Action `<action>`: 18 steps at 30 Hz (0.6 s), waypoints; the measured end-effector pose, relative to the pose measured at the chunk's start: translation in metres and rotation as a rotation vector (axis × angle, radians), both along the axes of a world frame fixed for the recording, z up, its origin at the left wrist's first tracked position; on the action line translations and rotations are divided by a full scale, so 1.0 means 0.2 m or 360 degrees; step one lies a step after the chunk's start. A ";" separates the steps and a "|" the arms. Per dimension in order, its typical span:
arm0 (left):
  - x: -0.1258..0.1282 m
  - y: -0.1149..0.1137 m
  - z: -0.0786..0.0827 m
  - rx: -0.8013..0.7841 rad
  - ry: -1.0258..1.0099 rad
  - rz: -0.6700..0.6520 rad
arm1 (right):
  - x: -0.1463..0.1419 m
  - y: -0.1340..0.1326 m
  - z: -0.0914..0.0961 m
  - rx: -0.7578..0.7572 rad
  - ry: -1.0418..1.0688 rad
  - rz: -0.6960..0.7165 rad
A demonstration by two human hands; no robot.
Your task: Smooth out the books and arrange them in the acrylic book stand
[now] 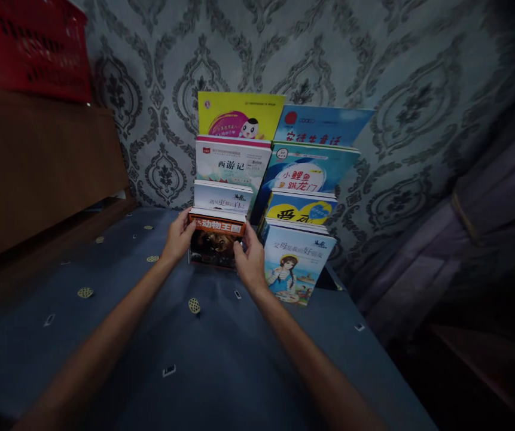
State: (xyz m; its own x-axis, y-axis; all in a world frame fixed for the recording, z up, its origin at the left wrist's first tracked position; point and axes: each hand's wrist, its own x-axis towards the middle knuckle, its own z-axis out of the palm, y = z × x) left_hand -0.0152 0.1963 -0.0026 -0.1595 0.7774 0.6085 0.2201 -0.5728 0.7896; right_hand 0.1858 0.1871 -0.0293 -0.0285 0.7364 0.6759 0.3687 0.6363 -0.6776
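Two columns of books stand upright in tiers against the wall. At the front of the left column is a dark book (pixel 215 246) with an orange title band, between my two hands. My left hand (pixel 179 236) grips its left edge, and my right hand (pixel 250 254) has its right edge, thumb on the cover. Right behind it rise a pale blue book (pixel 221 196), a white book (pixel 228 164) and a yellow book (pixel 239 108). Beside my right hand stands the right column's front book (pixel 297 263), light blue with a drawn girl in a hat.
Further back in the right column are a yellow-and-blue book (pixel 299 206), a teal book (pixel 313 167) and a blue book (pixel 324 123). A blue patterned cloth (pixel 127 335) lies beneath. A wooden cabinet (pixel 37 173) bearing a red basket (pixel 28 54) flanks the left; a curtain (pixel 423 251) hangs right.
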 end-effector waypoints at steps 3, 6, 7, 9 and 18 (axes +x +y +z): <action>0.02 0.00 -0.01 0.0004 -0.0007 0.0029 | -0.01 -0.01 0.01 -0.0051 0.0096 0.0004; 0.03 0.01 -0.03 -0.0015 0.0002 0.0056 | -0.02 -0.02 0.02 -0.0088 0.0138 -0.0037; 0.02 0.01 -0.04 -0.0022 0.0007 0.0052 | -0.03 -0.02 0.02 -0.0098 0.0156 -0.0051; 0.02 0.03 -0.05 -0.0015 0.0008 0.0035 | -0.04 -0.02 0.02 -0.0105 0.0205 -0.0067; -0.01 0.08 -0.10 0.0057 0.0031 -0.0006 | -0.04 0.00 0.02 -0.0057 0.0364 -0.0078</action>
